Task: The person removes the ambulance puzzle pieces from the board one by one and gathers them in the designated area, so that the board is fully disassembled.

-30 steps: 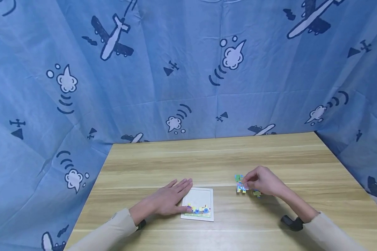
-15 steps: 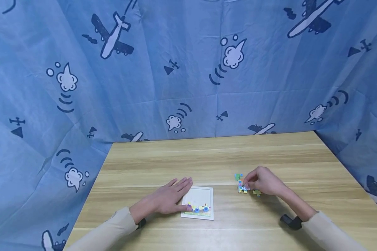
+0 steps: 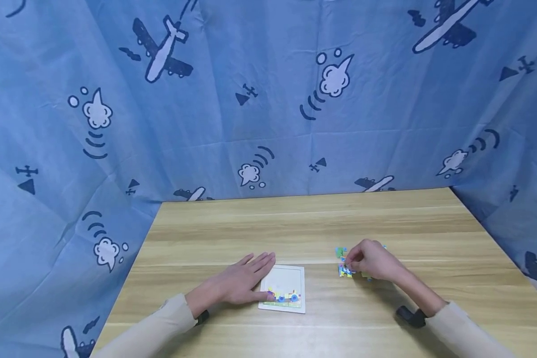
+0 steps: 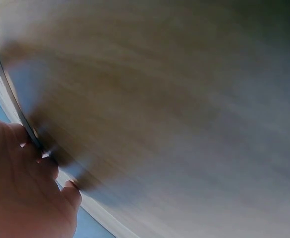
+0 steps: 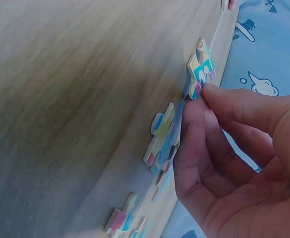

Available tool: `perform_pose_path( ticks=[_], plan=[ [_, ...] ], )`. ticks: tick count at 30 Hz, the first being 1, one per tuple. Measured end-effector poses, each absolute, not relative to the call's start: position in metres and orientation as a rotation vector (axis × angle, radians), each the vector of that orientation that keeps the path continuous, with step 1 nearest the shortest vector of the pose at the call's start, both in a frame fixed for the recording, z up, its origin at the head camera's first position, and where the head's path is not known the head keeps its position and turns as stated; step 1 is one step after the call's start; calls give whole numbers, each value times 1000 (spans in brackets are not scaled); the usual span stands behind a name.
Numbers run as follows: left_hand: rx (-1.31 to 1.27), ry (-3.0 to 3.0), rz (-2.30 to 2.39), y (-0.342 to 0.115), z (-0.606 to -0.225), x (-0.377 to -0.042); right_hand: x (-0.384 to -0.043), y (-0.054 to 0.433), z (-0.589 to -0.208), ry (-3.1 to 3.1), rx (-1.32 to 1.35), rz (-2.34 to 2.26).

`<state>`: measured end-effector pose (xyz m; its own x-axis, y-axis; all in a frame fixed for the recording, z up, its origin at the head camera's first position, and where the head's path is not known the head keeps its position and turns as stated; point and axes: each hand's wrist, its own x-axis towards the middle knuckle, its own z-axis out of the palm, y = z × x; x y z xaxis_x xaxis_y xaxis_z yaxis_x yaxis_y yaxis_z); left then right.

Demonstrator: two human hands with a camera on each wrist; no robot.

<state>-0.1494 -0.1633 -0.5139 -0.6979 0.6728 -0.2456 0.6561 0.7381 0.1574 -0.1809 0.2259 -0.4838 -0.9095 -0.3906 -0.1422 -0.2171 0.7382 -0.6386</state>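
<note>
My left hand lies spread with straight fingers over the left side of a white puzzle tray. Its thumb rests across a row of joined puzzle pieces along the tray's near edge. To the right, my right hand pinches the edge of a colourful puzzle piece between thumb and fingertips, low over the table. The piece looks tilted in the right wrist view. A green puzzle piece lies just beyond it.
Several loose puzzle pieces, one of them yellow and blue, lie beside and partly under the right hand. The wooden table ends at a blue curtain printed with planes, along the back and sides.
The pinched puzzle piece has shifted and turned slightly, away from the green piece. My right hand moved very little. The left hand has stayed on the tray.
</note>
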Motion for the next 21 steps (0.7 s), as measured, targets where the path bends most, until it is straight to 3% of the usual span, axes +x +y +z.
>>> perform_pose_path(
  ticks=[21],
  plan=[
    [1031,2653,78,-164,-514,-149,-179,219,-479,2762,-548,-812]
  ],
)
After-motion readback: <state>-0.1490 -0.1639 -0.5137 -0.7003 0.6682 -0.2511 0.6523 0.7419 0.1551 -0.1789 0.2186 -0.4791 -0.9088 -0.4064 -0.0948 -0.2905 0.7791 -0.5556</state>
